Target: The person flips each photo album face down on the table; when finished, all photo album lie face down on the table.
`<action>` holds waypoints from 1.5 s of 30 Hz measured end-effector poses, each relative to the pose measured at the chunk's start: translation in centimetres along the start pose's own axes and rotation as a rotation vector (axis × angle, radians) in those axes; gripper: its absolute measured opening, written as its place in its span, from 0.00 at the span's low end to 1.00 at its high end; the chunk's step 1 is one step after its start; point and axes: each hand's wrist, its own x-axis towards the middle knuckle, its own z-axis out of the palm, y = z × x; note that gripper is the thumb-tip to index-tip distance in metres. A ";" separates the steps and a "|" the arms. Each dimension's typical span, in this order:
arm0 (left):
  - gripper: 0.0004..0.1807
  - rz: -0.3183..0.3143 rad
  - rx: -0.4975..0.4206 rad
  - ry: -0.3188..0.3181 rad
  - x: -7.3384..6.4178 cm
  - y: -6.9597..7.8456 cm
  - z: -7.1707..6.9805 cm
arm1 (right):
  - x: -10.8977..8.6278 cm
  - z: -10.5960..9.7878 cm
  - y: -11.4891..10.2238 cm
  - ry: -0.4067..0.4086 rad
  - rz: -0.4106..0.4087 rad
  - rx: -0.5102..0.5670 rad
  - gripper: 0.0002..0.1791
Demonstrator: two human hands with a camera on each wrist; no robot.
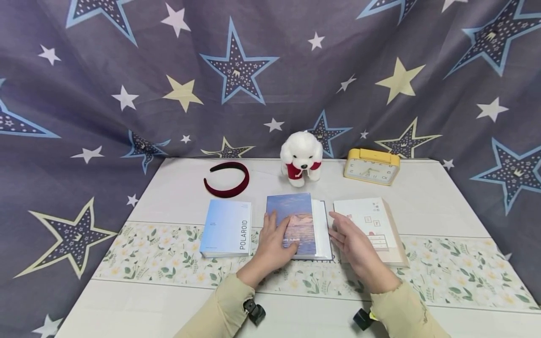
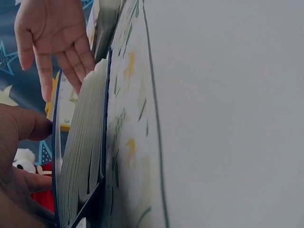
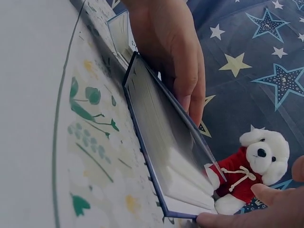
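In the head view my left hand [image 1: 276, 239] lies with spread fingers on the front cover of a photo album [image 1: 291, 206], printed with a blue and pink sea scene. The cover stands at a slight angle over the white pages [image 2: 85, 137], which fan apart in the left wrist view. My right hand [image 1: 352, 239], fingers extended and grasping nothing, is beside the album's right edge. From the right wrist, one of its fingertips [image 3: 206, 218] shows right at the corner of the album's back cover. Close by that hand lies a thick white book [image 1: 365, 211].
A light blue Polaroid album [image 1: 226, 227] lies to the left. Behind are a dark red headband [image 1: 243, 180], a white plush dog [image 1: 302, 148] in red clothing and a yellow alarm clock [image 1: 372, 166]. A star-patterned curtain [image 1: 262, 126] hangs along the table's back.
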 end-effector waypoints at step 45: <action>0.50 -0.136 -0.273 -0.116 0.8 -0.1 -2.0 | -0.7 2.7 -0.1 -0.147 -0.097 -0.042 0.38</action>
